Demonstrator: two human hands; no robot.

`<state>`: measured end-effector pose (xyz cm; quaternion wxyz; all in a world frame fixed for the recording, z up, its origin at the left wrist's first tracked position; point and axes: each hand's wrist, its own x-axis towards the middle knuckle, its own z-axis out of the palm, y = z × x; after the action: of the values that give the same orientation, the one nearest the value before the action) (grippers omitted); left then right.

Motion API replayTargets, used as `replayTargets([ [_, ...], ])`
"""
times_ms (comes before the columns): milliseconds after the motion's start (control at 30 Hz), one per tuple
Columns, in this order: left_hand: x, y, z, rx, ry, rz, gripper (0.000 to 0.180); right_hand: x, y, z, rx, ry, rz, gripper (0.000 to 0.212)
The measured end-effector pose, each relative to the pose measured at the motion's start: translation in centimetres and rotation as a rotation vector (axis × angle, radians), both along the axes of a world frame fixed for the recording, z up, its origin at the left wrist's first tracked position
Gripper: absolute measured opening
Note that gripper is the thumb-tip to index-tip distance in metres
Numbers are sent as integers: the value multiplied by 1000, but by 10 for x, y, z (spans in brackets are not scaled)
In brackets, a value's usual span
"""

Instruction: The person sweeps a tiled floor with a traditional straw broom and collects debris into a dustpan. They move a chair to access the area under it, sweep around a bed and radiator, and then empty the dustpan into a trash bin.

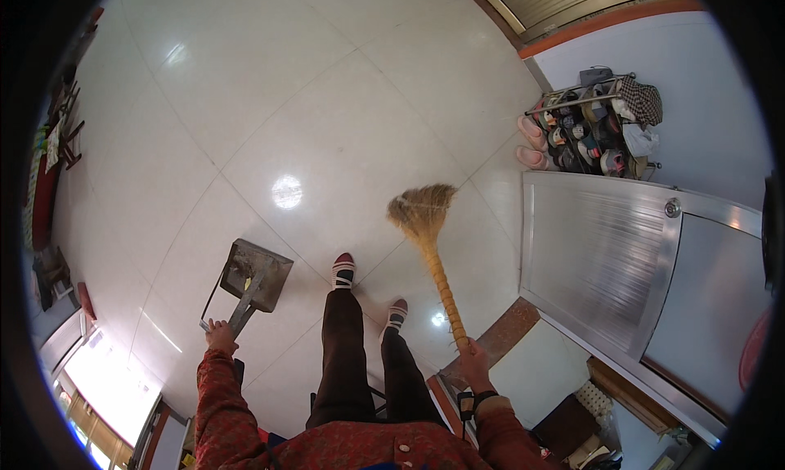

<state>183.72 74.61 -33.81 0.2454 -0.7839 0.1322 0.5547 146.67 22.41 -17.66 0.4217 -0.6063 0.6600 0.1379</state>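
Observation:
My right hand (473,364) is closed round the lower end of a straw broom's bound handle. The broom (427,229) slants up and away from me, its brown bristles fanned out over the tiles ahead of my right foot. On my left, my left hand (219,337) grips the handle of a grey metal dustpan (278,274). The pan is forward of that hand, with a small yellowish scrap inside; whether it touches the floor I cannot tell.
Glossy pale tiles (343,134) spread ahead. A shoe rack (593,130) full of footwear stands by the right wall, pink slippers (531,143) beside it. Nearer on the right is a metal-framed door (605,249). Wooden furniture (69,134) lines the far left.

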Motion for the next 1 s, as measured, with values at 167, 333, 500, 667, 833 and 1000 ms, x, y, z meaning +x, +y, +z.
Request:
replayTargets([
  [167, 4, 18, -5, 45, 11, -150, 69, 75, -86, -47, -72, -147, -100, 32],
  [333, 12, 12, 5, 38, 46, -168, 55, 214, -232, -142, -23, -376, -324, 25],
  [500, 40, 2, 23, -53, 65, -124, 42, 248, -293, -206, 134, -351, -326, 18],
  [667, 67, -16, 50, -176, 95, -129, 46, 125, -134, -222, -315, -91, 153, 25],
  [833, 85, -56, 85, -210, 35, 70, 43, 6, -15, -129, -129, 131, 118, 43],
  [1000, 77, -104, 119, -447, 39, -13, 34, -104, 35, -54, 25, 338, 138, 46],
])
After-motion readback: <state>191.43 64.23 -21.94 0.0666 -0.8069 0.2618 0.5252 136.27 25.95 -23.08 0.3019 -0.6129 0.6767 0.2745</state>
